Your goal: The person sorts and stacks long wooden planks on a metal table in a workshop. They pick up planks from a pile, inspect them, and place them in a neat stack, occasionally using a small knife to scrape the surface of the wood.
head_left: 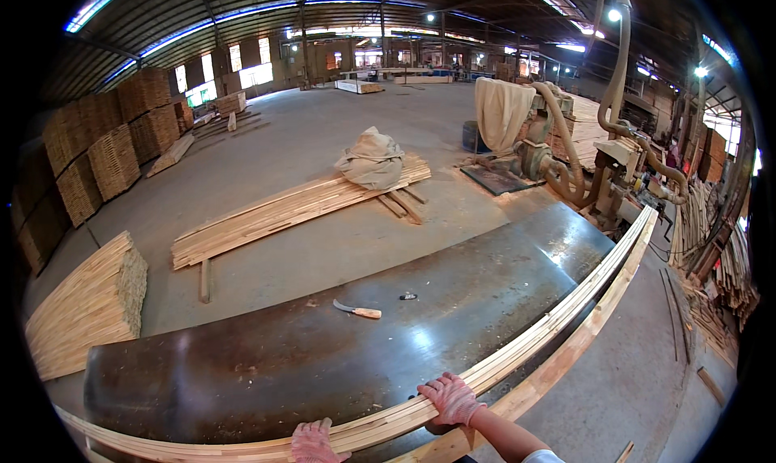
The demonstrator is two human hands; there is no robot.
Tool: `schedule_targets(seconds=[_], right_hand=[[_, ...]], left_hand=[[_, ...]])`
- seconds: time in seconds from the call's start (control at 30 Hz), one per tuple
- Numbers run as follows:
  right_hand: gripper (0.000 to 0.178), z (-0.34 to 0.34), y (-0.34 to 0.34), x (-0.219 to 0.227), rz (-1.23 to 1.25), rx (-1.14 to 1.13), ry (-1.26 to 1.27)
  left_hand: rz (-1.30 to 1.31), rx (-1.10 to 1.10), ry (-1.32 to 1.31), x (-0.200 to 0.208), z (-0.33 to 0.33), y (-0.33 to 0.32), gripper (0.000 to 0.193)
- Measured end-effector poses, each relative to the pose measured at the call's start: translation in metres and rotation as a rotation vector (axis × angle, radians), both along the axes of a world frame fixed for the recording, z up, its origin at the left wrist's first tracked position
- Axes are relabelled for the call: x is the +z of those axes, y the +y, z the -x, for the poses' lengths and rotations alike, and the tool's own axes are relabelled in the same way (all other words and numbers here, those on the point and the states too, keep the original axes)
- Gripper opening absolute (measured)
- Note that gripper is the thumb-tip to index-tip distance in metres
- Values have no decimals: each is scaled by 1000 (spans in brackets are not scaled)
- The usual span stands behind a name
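A bundle of long, thin pale wooden strips (517, 343) runs along the near edge of a dark, smooth-topped table (267, 358). My left hand (314, 444), in a pinkish glove, is closed over the bundle at the bottom of the view. Farther right, my right hand (451, 399), gloved alike, is wrapped over the same strips with its thumb side toward the tabletop. On my side of the bundle, a wider wooden board (558, 370) runs beside it, below my right forearm. A curved-blade knife with a wooden handle (368, 312) lies on the table near a small black object (408, 296).
Beyond the table, a low stack of strips (299, 214) carries a bundled cloth (372, 157). Another wood stack (89, 309) stands at the left. A machine with hoses and a dust bag (537, 139) is at the far right. Loose wood pieces (711, 386) lie on the right floor.
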State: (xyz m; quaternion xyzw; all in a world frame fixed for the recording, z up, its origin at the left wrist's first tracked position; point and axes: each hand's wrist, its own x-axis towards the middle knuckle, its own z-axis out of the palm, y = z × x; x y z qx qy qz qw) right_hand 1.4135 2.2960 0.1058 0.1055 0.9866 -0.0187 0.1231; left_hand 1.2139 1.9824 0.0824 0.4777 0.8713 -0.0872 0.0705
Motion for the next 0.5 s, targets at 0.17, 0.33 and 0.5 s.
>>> schedule_targets(seconds=[0.17, 0.33, 0.5], right_hand=[[93, 0, 0, -3, -15, 5, -18], [93, 0, 0, -5, -19, 4, -13], [93, -1, 1, -7, -18, 12, 6]], left_hand=[[-31, -8, -10, -3, 1, -2, 105], [-57, -24, 2, -6, 1, -4, 106], [-29, -2, -14, -5, 0, -2, 107]])
